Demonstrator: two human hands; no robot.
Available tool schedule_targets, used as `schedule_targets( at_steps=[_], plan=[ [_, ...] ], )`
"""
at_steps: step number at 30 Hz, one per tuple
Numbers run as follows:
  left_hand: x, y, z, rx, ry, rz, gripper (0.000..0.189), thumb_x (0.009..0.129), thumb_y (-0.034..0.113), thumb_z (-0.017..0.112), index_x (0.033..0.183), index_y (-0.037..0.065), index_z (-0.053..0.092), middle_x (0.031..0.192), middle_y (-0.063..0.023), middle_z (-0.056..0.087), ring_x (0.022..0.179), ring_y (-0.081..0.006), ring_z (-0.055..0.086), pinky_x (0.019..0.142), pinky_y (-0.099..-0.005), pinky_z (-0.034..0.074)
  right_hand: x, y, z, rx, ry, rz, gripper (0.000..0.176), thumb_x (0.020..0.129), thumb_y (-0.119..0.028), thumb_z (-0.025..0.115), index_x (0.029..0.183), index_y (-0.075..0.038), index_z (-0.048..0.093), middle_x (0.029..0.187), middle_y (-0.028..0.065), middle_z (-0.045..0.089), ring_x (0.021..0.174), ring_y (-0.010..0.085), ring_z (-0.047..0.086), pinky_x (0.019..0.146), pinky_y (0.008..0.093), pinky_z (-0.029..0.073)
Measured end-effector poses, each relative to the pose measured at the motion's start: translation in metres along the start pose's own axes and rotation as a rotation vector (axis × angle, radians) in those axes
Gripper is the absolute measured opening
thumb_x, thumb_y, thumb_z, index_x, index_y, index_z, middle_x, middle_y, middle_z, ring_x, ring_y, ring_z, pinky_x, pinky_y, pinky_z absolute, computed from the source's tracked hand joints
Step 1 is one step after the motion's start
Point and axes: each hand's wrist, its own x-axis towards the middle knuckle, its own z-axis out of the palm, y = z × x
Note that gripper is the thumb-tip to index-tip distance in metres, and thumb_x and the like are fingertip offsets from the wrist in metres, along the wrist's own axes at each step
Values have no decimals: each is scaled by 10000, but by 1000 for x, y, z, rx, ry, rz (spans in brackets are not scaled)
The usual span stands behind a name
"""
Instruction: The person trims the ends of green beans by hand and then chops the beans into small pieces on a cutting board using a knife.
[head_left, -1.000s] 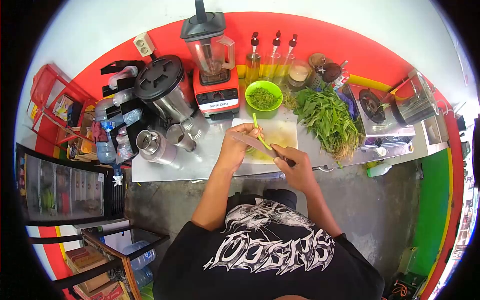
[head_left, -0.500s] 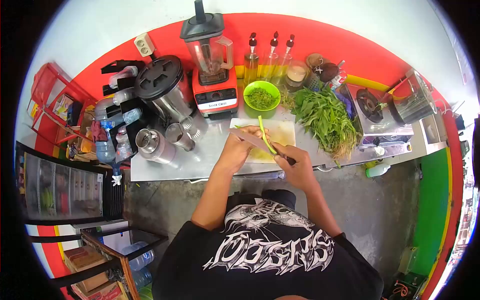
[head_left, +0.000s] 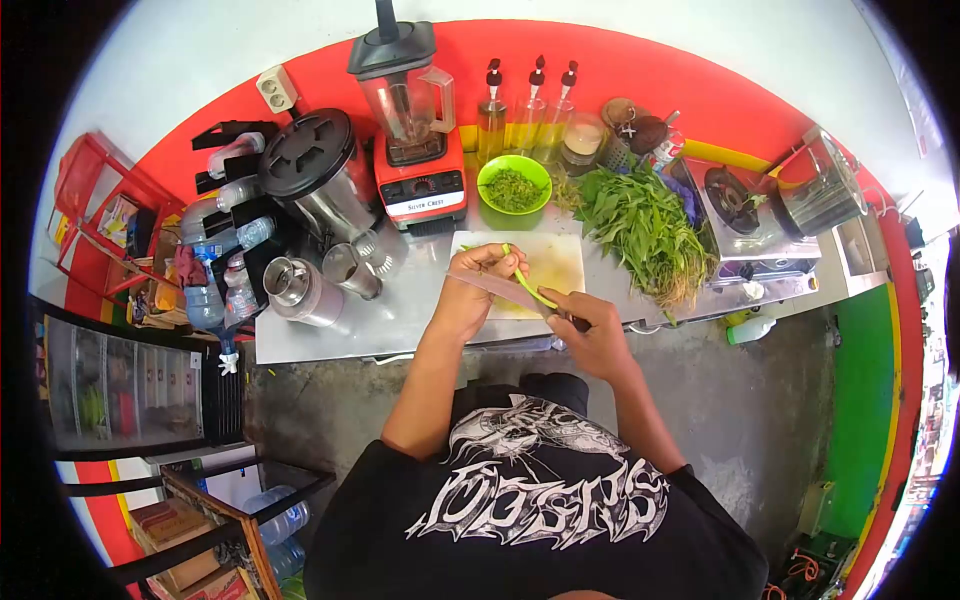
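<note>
My right hand (head_left: 592,330) is closed around the handle of a knife (head_left: 508,290), its broad blade pointing left across the front of my left hand. A thin, bright green stalk (head_left: 533,289) bends between the two hands. My left fingers (head_left: 472,292) pinch its upper end, and the lower end meets my right thumb near the knife handle. Both hands are above a white cutting board (head_left: 563,265) with a yellowish stain. Behind the board, a green bowl (head_left: 514,219) contains chopped greens (head_left: 514,190). A heap of leafy greens with roots (head_left: 645,225) lies to the right.
A red blender (head_left: 424,185) stands behind the bowl's left side. Left of it are a large lidded steel container (head_left: 325,190), a metal jug (head_left: 300,290) and a cup (head_left: 352,270). Pump bottles (head_left: 491,128) line the wall. A gas stove (head_left: 760,225) occupies the right end.
The stalk's upper end, which stood up above my left hand, now curves down close to the fingers. Both hands stay over the board, and the view has shifted slightly.
</note>
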Motion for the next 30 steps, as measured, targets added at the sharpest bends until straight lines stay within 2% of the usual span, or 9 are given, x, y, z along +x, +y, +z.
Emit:
schedule_targets(
  at_steps=[2, 9, 13, 16, 19, 25, 30],
  plan=[
    [0, -1, -3, 4, -25, -4, 153, 962, 143, 688, 1020, 1, 691, 927, -60, 701, 845, -129, 670, 754, -265, 548, -1, -1, 1, 24, 12, 2, 430, 863, -22, 675, 1291, -65, 683, 734, 35, 533, 624, 114, 446, 584, 287, 379],
    [-7, -4, 2, -18, -54, -81, 129, 945, 77, 696, 1019, -29, 700, 912, -75, 711, 824, -154, 686, 771, -286, 576, -5, -4, 3, 68, -27, 26, 466, 866, -26, 690, 1329, -66, 657, 747, 20, 493, 627, 101, 392, 577, 277, 357],
    [-9, -1, 1, -20, -64, -106, 204, 969, 96, 668, 1129, -29, 684, 944, -81, 711, 866, -155, 684, 793, -290, 577, -7, -4, 2, 70, -36, 51, 451, 882, -46, 695, 1330, -57, 653, 763, 12, 501, 640, 90, 400, 584, 269, 358],
    [-13, 1, 2, -43, 2, -80, 280, 985, 113, 646, 1249, 19, 648, 955, -89, 708, 873, -155, 678, 796, -293, 579, -7, -7, 4, 99, -54, 65, 434, 898, -67, 690, 1330, -49, 651, 771, 10, 506, 652, 89, 408, 593, 267, 361],
    [-16, 1, -2, -28, 18, -72, 341, 959, 156, 692, 1260, 8, 627, 963, -79, 707, 864, -155, 686, 790, -286, 571, -8, -8, 6, 99, -64, 70, 419, 913, -88, 683, 1328, -43, 650, 777, 10, 507, 664, 89, 414, 604, 267, 364],
    [-24, 4, -3, 18, 62, -24, 369, 943, 75, 689, 1296, 8, 602, 937, -77, 702, 877, -153, 681, 774, -289, 557, -9, -6, 12, 91, -59, 78, 408, 921, -99, 678, 1323, -36, 651, 785, 7, 509, 670, 86, 416, 613, 263, 360],
    [-30, 3, -10, 13, 74, 34, 375, 930, 102, 713, 1287, 23, 630, 958, -66, 706, 919, -142, 679, 792, -278, 545, -7, -8, 18, 101, -91, 114, 407, 918, -85, 680, 1320, -34, 652, 784, 8, 509, 670, 85, 415, 611, 263, 357]
  ],
)
